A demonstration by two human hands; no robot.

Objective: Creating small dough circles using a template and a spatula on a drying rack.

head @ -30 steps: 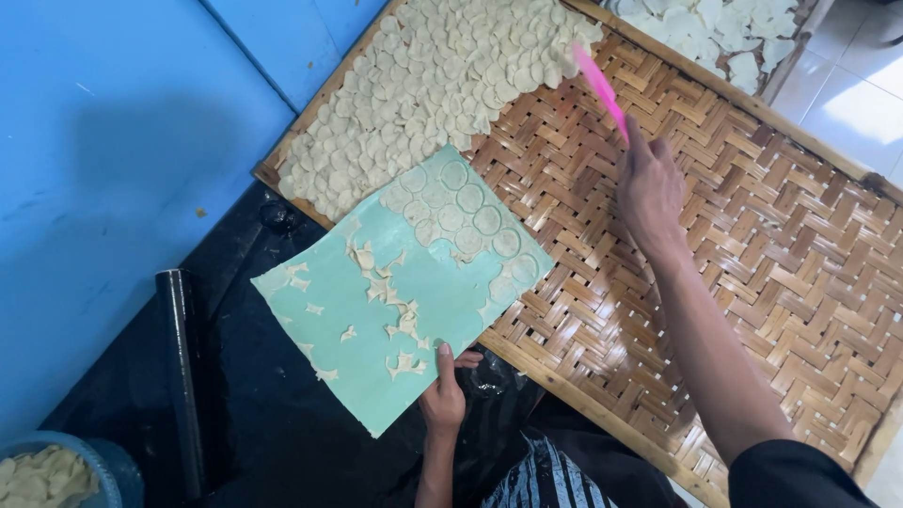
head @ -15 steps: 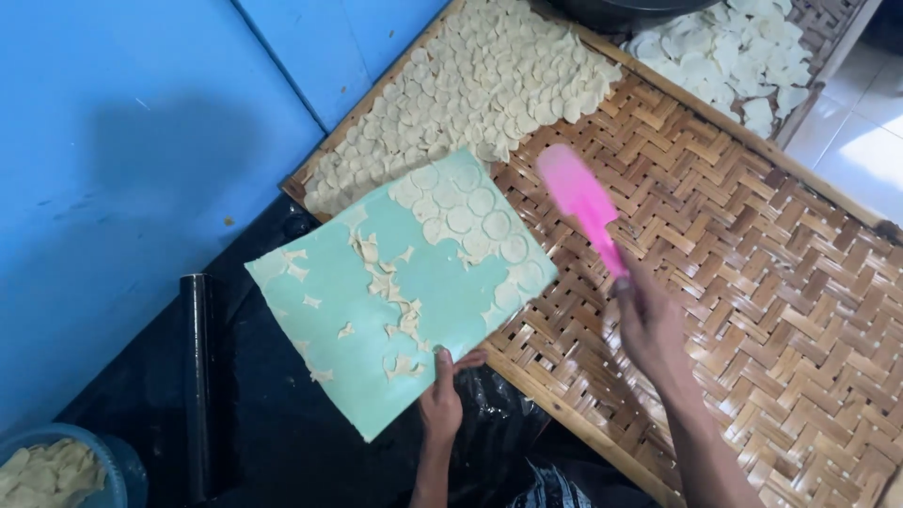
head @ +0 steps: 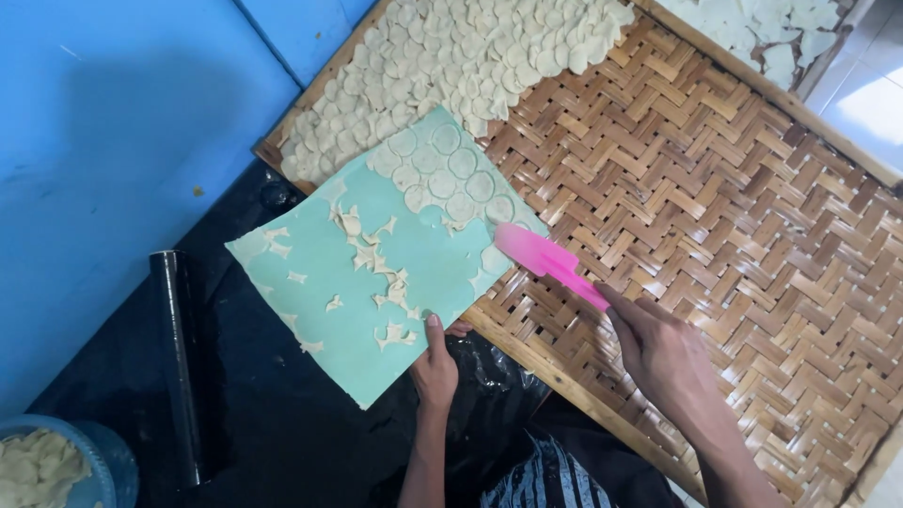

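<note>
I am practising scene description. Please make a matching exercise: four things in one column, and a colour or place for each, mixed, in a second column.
Things:
1. spatula
2. board
3. woven tray
4. dark roller

Descriptions:
A. turquoise, held at its near edge by the left hand
B. brown
C. pink, held by the right hand
D. lying on the black sheet, left of the board

Pairs: 1-C, 2-A, 3-B, 4-D

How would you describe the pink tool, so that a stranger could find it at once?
Start from the big woven bamboo tray with pale dough discs at its far end. At its near edge lies a turquoise sheet. The pink spatula, held by the right hand, touches that sheet's corner; nothing else is pink.
</note>
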